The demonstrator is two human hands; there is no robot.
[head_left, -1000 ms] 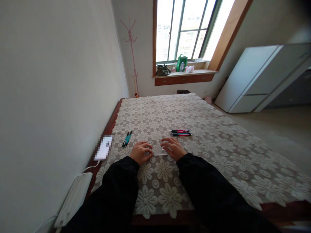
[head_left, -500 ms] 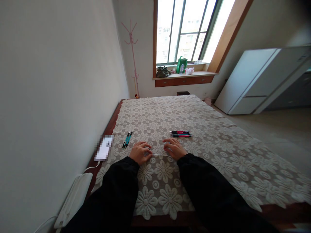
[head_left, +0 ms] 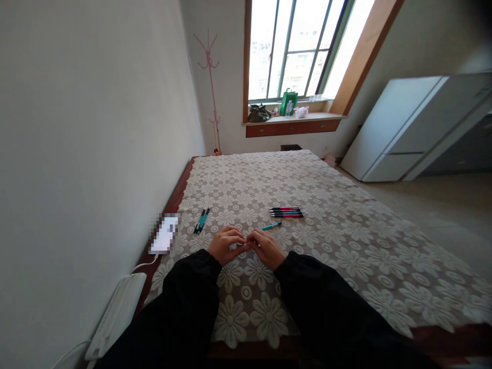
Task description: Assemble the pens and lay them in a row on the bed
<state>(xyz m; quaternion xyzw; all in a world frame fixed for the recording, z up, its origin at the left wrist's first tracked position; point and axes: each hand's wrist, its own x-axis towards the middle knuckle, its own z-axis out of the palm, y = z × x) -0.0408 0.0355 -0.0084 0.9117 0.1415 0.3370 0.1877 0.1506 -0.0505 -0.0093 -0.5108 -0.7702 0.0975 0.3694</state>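
My left hand (head_left: 228, 245) and my right hand (head_left: 266, 247) meet fingertip to fingertip above the tablecloth. Both are closed in a pinch, and whatever lies between the fingers is too small and covered to make out. Just beyond my right hand rests a teal pen barrel (head_left: 272, 225) with a dark end. Farther off, several red, teal and black pens (head_left: 286, 212) lie side by side. To the left of my left hand are two teal and black pens (head_left: 202, 220), set slantwise next to each other.
A floral lace tablecloth (head_left: 253, 179) covers the table. Along the left edge lie a phone (head_left: 165, 234) on a cable and a white power strip (head_left: 117, 315), close to the wall. A coat stand (head_left: 211, 87), a windowsill with bags and a white fridge (head_left: 400, 123) stand beyond.
My right hand has moved left to meet my left hand. The thin white rod seen between them is now hidden. The teal pen barrel now shows beyond my right hand.
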